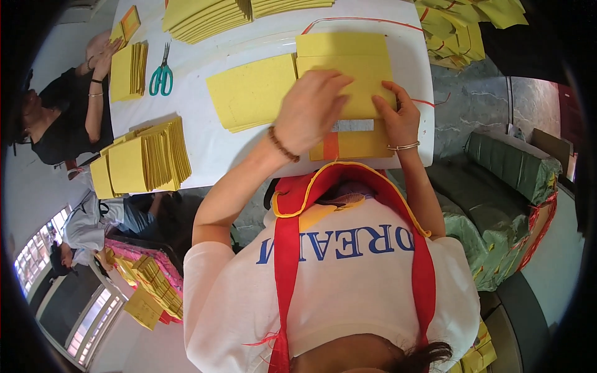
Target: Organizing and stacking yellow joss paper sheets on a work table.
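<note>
A yellow paper stack (345, 50) lies in front of me at the table's edge, with a grey strip (353, 125) and an orange band (331, 148) across its lower part. Over its left side is my left hand (314, 105), slightly blurred, its fingers bent and apart; whether they touch the paper is hard to tell. My right hand (401, 115) rests at the stack's right edge, thumb and forefinger spread on the paper. Directly left lies another stack of yellow sheets (249, 90), partly under my left hand and wrist.
Green-handled scissors (161, 81) lie on the white table (211, 50). Yellow stacks stand at the left (149, 158) and far side (208, 18). Red string (367, 20) runs beyond my paper. A person (68, 105) handles yellow paper at left. Green wrapped bundles (485, 205) stand on the right.
</note>
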### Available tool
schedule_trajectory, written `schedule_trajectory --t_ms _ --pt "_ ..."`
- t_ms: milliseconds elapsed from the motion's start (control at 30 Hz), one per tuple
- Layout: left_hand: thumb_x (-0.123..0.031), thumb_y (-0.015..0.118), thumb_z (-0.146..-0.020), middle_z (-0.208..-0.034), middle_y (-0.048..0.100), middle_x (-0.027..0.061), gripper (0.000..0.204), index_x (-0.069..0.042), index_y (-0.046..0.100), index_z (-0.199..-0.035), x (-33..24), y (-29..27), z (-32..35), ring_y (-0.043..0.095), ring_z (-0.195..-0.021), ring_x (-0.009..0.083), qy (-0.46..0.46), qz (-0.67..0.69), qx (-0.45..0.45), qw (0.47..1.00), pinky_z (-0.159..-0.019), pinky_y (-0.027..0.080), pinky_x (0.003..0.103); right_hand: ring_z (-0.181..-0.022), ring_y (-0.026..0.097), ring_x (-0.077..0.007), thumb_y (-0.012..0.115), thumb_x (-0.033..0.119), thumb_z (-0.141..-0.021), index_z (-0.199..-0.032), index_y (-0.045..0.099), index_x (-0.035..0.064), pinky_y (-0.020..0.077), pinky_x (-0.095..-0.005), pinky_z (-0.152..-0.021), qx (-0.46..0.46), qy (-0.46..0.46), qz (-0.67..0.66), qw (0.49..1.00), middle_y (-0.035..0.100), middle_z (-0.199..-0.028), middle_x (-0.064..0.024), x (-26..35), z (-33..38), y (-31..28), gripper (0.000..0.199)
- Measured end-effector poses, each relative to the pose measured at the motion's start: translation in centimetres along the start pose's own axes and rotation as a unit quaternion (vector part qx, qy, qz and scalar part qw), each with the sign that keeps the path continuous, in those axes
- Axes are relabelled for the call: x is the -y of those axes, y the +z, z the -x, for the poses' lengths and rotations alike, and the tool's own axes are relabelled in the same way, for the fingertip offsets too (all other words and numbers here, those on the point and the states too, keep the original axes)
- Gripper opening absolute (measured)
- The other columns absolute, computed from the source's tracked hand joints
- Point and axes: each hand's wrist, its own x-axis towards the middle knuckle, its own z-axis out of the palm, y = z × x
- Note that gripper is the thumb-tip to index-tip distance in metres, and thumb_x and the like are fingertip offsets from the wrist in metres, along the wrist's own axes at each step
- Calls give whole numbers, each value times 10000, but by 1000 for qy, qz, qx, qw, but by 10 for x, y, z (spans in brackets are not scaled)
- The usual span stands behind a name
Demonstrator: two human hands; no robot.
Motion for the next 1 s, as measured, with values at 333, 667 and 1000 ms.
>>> schedule_trajectory --t_ms 333,667,1000 --pt "-408 579 -787 -1312 385 189 591 -47 468 -1242 25 55 3 325 -1227 335 46 -188 71 979 -1010 280 421 -1001 558 -223 670 218 -753 -1108 588 93 433 -370 -830 -21 -101 179 978 521 -1215 -95 17 8 -10 385" --pt "-325 620 -770 -1270 428 157 541 -55 478 -1218 49 44 9 381 -1164 338 106 23 28 994 -962 312 438 -1355 146 -272 423 406 -875 -1387 268 105 30 -641 -1001 146 -196 405 881 208 -1463 -45 12 33 10 614" --pt "-232 612 -710 -1103 515 156 563 -66 463 -1227 17 46 8 477 -993 305 205 -243 134 939 -815 402 392 -1206 397 -276 521 81 -829 -1244 449 27 302 -368 -993 148 -103 -64 982 476 -1244 -142 -3 19 -22 424"
